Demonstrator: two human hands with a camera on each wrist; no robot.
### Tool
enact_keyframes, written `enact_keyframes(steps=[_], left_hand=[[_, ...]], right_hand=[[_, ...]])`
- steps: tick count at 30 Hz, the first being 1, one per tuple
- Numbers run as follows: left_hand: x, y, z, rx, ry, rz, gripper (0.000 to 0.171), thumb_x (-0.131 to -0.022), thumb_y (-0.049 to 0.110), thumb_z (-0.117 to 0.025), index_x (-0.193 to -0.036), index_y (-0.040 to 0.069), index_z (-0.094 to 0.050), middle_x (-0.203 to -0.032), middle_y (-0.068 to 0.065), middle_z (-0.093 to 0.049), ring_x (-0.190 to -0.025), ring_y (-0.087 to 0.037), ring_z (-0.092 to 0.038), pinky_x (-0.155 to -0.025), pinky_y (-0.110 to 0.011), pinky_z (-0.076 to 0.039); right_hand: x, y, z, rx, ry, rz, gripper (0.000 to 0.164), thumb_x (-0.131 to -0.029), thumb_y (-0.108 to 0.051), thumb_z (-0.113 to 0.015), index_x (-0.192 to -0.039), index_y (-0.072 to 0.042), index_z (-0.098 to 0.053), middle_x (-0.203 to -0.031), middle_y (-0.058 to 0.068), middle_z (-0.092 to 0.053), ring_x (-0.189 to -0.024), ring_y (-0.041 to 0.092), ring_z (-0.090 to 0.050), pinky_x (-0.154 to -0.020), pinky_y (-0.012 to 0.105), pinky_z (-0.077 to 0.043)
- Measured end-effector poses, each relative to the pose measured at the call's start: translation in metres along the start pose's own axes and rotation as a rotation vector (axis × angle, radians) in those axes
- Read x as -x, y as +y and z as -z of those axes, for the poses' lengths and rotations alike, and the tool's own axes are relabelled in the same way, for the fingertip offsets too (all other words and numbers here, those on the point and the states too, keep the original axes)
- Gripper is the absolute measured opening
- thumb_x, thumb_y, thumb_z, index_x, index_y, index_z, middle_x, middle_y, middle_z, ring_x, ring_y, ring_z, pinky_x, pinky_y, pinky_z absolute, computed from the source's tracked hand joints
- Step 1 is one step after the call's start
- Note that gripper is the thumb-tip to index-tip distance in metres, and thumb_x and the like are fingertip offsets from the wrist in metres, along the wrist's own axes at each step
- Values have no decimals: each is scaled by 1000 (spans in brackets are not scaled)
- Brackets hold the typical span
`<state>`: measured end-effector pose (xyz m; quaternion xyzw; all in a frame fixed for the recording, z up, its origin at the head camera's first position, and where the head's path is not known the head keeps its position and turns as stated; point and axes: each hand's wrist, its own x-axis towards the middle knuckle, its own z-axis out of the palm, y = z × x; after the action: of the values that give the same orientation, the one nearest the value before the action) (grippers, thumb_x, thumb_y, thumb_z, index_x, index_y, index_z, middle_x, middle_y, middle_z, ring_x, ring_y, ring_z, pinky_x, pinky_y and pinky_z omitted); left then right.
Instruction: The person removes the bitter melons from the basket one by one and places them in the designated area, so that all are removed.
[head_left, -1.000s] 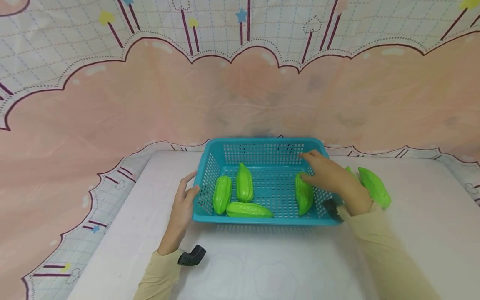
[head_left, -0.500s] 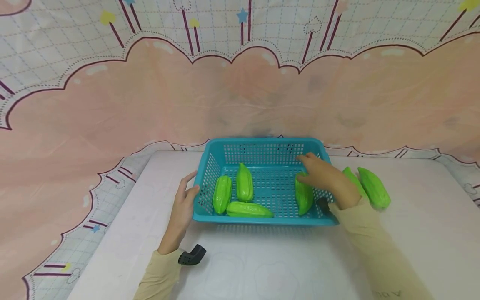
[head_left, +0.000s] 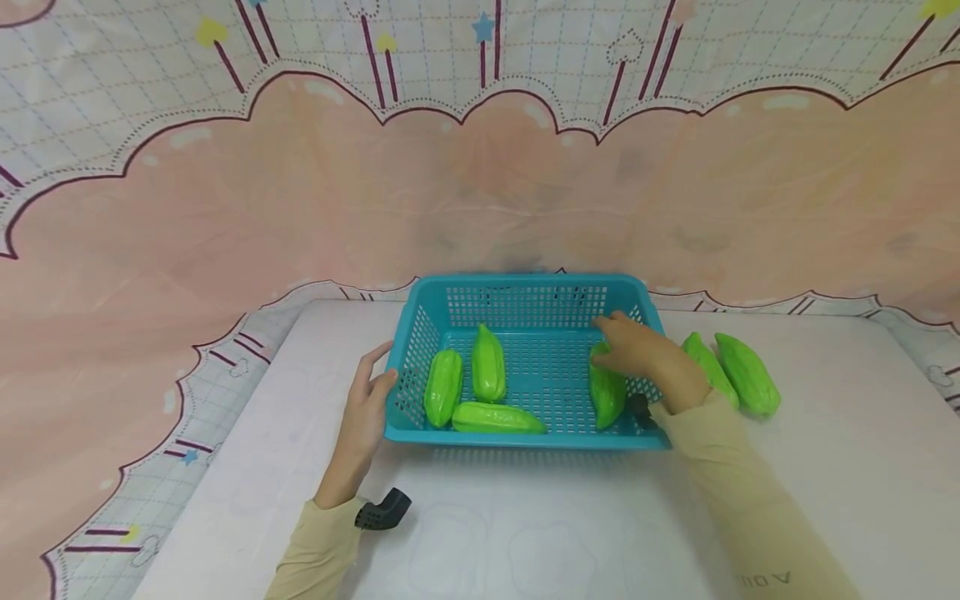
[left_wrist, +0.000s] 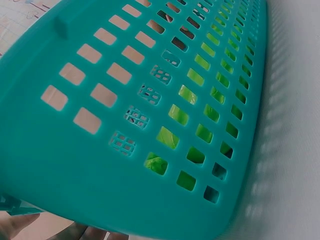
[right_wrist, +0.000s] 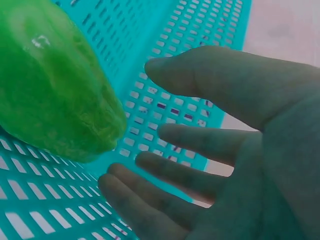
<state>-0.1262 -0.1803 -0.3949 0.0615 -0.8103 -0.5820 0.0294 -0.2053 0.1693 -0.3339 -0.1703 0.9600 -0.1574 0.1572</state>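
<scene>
A turquoise plastic basket (head_left: 540, 443) with perforated walls holds several ridged green vegetables that look like bitter melons. My left hand (head_left: 364, 417) is at its left side, with thumb and index fingertips touching the rim; in the left wrist view, the rim hides part of the fingers. My right hand (head_left: 637, 354) reaches over the right wall, above the bitter melon (head_left: 606, 396) on that side. In the right wrist view, my right hand's fingers (right_wrist: 200, 142) are spread, with a gap between them and the bitter melon (right_wrist: 50, 85). Nothing lies in that palm.
Two more bitter melons (head_left: 750, 375) lie side by side on the white table (head_left: 525, 533), right of the basket. On the basket's left half are three others, one lying crosswise (head_left: 498, 418) along the front wall. A patterned cloth (head_left: 480, 200) hangs behind the table.
My right hand has shifted slightly left, uncovering more of the two bitter melons outside the basket. The left hand, the basket and its contents have stayed put.
</scene>
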Motion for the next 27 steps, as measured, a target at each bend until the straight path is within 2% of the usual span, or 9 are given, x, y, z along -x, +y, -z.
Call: enact_keyframes(steps=[4, 16, 27], left_hand=[[1, 0, 0, -2, 0, 2, 47, -108, 30, -34, -155, 26, -30, -146, -21, -48, -132, -38, -48, -105, -60, -37], [0, 0, 0, 5, 0, 3, 47, -108, 29, -35, -155, 26, -31, -146, -20, -48, -131, -37, -48, -104, -59, -37], [0, 1, 0, 1, -3, 8, 48, -108, 28, -34, -155, 25, -29, -145, -21, -49, -131, -37, -49, -106, -60, -36]], right_hand=[[-2, -1, -1, -7, -26, -16, 64, -95, -17, -62, -146, 12, -36, -150, 37, -32, -140, 52, -30, -111, 60, -29], [-3, -3, -3, -2, -69, -7, 70, -94, -23, -67, -144, 14, -36, -146, 36, -39, -137, 50, -36, -111, 57, -32], [-8, 0, -8, 42, -73, 0, 69, -90, -20, -71, -141, 15, -40, -143, 35, -44, -134, 50, -41, -110, 56, -34]])
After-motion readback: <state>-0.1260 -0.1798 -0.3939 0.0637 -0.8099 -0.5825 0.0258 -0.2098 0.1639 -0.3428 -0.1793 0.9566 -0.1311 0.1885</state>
